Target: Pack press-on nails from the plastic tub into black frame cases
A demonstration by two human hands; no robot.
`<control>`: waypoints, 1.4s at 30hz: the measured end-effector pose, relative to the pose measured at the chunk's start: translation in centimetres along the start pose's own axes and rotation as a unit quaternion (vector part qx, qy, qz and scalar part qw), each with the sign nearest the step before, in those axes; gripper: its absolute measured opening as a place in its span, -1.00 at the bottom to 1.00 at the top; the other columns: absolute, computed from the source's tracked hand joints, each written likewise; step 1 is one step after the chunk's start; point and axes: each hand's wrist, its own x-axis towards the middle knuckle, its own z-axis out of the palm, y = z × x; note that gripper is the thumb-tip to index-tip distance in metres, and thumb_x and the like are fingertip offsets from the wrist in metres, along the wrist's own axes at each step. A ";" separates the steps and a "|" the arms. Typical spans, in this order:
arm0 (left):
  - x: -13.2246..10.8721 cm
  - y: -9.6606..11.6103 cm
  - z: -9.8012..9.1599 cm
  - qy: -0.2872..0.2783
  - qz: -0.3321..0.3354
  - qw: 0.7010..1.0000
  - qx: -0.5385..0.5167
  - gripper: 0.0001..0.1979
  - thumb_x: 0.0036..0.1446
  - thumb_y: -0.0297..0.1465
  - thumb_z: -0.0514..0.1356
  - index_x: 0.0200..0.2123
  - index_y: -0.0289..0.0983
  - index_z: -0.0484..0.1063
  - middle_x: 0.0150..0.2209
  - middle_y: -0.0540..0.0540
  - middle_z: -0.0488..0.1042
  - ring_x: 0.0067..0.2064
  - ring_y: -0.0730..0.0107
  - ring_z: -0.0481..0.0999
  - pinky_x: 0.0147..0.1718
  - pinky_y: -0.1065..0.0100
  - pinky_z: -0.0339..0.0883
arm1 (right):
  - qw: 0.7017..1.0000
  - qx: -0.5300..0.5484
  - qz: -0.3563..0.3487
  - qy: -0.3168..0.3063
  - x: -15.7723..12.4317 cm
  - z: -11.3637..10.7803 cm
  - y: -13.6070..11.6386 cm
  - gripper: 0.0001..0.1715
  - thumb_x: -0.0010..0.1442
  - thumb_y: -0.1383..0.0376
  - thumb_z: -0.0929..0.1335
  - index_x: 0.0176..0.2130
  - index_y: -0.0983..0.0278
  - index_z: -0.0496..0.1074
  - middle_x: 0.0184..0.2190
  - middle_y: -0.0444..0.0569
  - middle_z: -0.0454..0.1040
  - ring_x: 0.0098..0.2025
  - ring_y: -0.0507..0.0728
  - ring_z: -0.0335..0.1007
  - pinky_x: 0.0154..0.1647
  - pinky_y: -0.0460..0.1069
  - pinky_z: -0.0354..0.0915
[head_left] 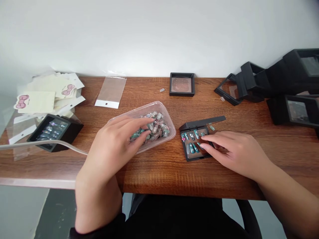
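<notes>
A clear plastic tub (166, 114) in the middle of the wooden table holds several grey and teal press-on nails (157, 127). My left hand (117, 146) reaches into the tub, fingers curled down among the nails; whether it grips one is hidden. Right of the tub lies a small open black frame case (191, 156) with several teal nails set in rows. My right hand (231, 149) rests on the case's right side, fingers stretched flat, the fingertips touching a nail inside.
A filled black case (53, 131) stands at left, with a white cable (50, 143) across it. Cream cards and clear sleeves (50, 96) lie behind. An empty case (181, 84) sits by the wall. Stacked black cases (286, 86) fill the right.
</notes>
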 end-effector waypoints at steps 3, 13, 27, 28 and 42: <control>-0.1 0.4 -0.2 0.047 0.040 0.997 -0.040 -0.71 0.20 -0.43 0.31 0.00 -0.18 0.49 -0.10 -0.03 0.62 -0.13 0.29 0.62 -0.07 0.24 0.48 | 1.000 -0.002 -0.001 0.000 -0.1 0.0 0.1 -0.79 0.32 0.19 0.37 -0.18 0.25 0.57 -0.44 -0.14 0.55 -0.46 0.07 0.47 -0.43 -0.01 0.26; -0.2 2.1 0.1 0.098 0.098 0.974 -0.180 -0.50 0.11 -0.68 0.32 0.11 -0.26 0.44 -0.17 0.01 0.63 -0.15 0.51 0.62 0.02 0.47 0.47 | 1.000 -0.005 -0.005 0.003 0.0 0.0 0.0 -0.79 0.32 0.20 0.37 -0.19 0.26 0.58 -0.44 -0.13 0.54 -0.47 0.07 0.45 -0.42 -0.01 0.26; -0.2 2.9 0.7 0.116 0.122 0.944 -0.283 -0.53 0.07 -0.68 0.31 0.04 -0.20 0.50 -0.23 -0.03 0.63 -0.19 0.37 0.63 -0.21 0.32 0.60 | 1.000 -0.009 -0.006 -0.016 -0.2 0.2 0.1 -0.78 0.33 0.19 0.35 -0.16 0.24 0.57 -0.41 -0.11 0.58 -0.43 0.09 0.50 -0.39 0.01 0.27; 0.0 3.0 0.6 0.121 0.131 0.942 -0.283 -0.54 0.07 -0.68 0.32 0.02 -0.22 0.50 -0.25 -0.04 0.63 -0.19 0.35 0.63 -0.21 0.30 0.60 | 1.000 -0.009 -0.006 -0.017 -0.2 0.2 0.1 -0.77 0.34 0.19 0.35 -0.16 0.24 0.57 -0.40 -0.11 0.58 -0.42 0.10 0.50 -0.39 0.01 0.27; 0.2 3.5 1.3 0.110 0.200 0.910 -0.347 -0.68 0.04 -0.51 0.44 -0.11 -0.22 0.56 -0.25 0.01 0.68 -0.36 0.39 0.66 -0.21 0.35 0.66 | 0.999 -0.011 -0.027 -0.018 -0.1 0.0 0.1 -0.76 0.34 0.19 0.34 -0.16 0.25 0.58 -0.38 -0.07 0.60 -0.41 0.11 0.52 -0.39 0.01 0.31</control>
